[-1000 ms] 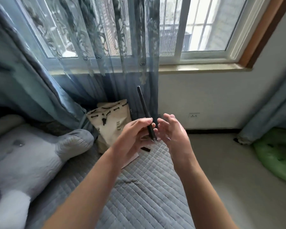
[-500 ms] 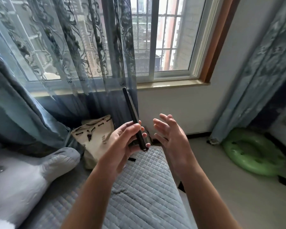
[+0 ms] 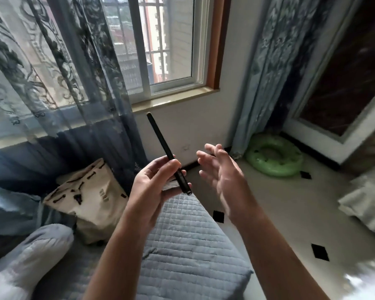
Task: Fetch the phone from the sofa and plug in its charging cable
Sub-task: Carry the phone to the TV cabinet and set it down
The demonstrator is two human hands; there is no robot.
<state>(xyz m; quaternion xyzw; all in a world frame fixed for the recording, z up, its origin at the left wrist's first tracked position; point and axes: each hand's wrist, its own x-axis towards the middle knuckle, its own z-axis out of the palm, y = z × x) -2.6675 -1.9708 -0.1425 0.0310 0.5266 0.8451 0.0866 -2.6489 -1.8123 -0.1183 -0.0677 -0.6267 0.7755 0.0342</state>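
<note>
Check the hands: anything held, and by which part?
Left hand grips the phone near its lower end, edge-on. Right hand is open, empty.

Both bare forearms reach forward and up, wrists raised. The left hand (image 3: 154, 182) is curled, fingers and thumb pinching the lower part of a dark phone (image 3: 168, 154) seen edge-on. The right hand (image 3: 221, 176) hangs just beside it, palm turned inward, fingers spread and loose, touching nothing.
</note>
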